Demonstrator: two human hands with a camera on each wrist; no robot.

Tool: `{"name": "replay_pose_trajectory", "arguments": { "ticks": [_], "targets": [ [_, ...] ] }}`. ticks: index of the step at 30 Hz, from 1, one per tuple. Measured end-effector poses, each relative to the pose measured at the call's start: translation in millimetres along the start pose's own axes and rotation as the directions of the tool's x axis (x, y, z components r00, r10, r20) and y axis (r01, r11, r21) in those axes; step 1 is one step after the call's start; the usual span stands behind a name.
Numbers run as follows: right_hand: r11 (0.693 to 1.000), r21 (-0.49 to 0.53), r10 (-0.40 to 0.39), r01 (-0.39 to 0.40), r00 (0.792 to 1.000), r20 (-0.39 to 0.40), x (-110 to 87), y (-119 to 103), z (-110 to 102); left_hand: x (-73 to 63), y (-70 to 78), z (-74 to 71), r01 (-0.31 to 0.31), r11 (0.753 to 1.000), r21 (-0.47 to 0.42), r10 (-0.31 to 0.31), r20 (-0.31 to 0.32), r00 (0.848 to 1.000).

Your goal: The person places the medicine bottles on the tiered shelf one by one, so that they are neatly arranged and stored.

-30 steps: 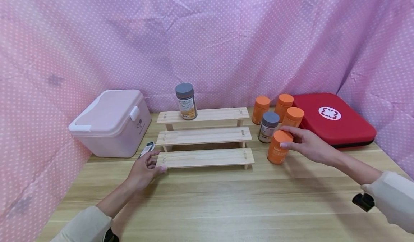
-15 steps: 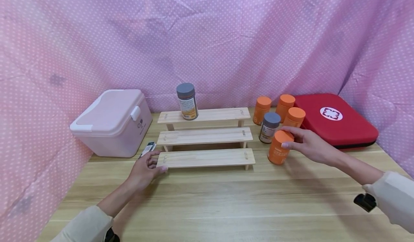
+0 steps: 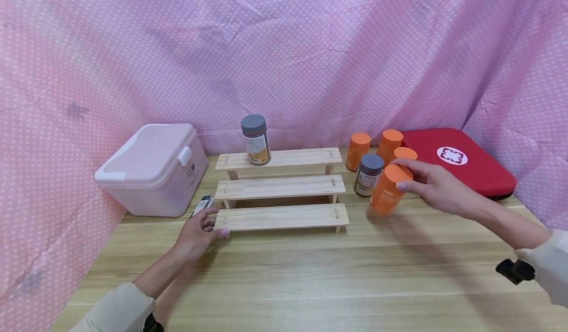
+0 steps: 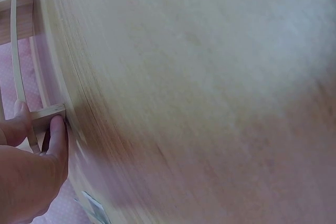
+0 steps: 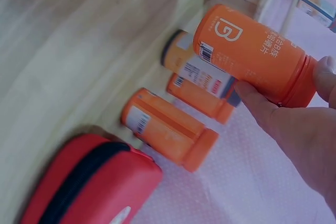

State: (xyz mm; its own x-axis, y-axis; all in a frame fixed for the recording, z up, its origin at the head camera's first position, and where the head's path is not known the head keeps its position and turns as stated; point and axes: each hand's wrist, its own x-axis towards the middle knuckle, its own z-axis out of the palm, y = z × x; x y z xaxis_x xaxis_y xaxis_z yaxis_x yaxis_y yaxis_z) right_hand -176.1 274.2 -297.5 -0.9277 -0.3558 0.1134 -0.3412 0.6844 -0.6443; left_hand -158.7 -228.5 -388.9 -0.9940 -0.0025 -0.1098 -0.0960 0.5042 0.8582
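Observation:
My right hand [image 3: 437,189] holds an orange pill bottle [image 3: 385,196] by its orange lid, between thumb and fingers. The bottle leans and appears lifted off the table; in the right wrist view its printed side [image 5: 247,51] shows. A three-tier wooden display rack [image 3: 284,217] stands mid-table. At the left end of its lowest tier, my left hand [image 3: 194,237] grips the rack, thumb on the board and a finger against the leg [image 4: 48,118]. On the top tier stands a grey-lidded bottle [image 3: 256,143]. Another grey-lidded bottle [image 3: 368,176] stands just left of the held one.
Behind the held bottle are three more orange bottles, at the left [image 3: 357,153], the back [image 3: 389,145] and partly hidden by my hand [image 3: 406,153]. A red zipped case [image 3: 470,174] lies at right. At left stand a pink lidded box [image 3: 155,174] and a small packet [image 3: 202,203].
My right hand has raised the orange bottle and moved slightly right and back, tilting it. My left hand stays on the rack's left end.

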Motion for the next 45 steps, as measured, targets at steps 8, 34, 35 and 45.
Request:
{"name": "replay_pose_trajectory", "arguments": {
  "ticks": [8,34,35,45],
  "targets": [
    [0.991,0.037,-0.125,0.127,0.99,-0.068,5.1,-13.3,-9.9,0.8,-0.6,-0.6,-0.004,1.0,-0.01,0.004,-0.001,1.0],
    [0.99,0.106,-0.091,0.095,0.995,-0.038,99.6,-103.3,-15.0,-1.2,1.3,0.7,-0.005,1.0,-0.002,0.005,-0.007,1.0],
    [0.989,0.109,-0.099,0.102,0.995,-0.031,106.5,-105.0,-12.7,-1.1,1.3,0.6,-0.003,1.0,-0.003,0.003,-0.009,1.0],
    [0.962,0.207,-0.204,0.176,0.971,0.122,153.0,-115.4,15.1,-1.8,2.7,0.9,0.002,1.0,-0.009,-0.002,-0.003,1.0]
  ]
}}
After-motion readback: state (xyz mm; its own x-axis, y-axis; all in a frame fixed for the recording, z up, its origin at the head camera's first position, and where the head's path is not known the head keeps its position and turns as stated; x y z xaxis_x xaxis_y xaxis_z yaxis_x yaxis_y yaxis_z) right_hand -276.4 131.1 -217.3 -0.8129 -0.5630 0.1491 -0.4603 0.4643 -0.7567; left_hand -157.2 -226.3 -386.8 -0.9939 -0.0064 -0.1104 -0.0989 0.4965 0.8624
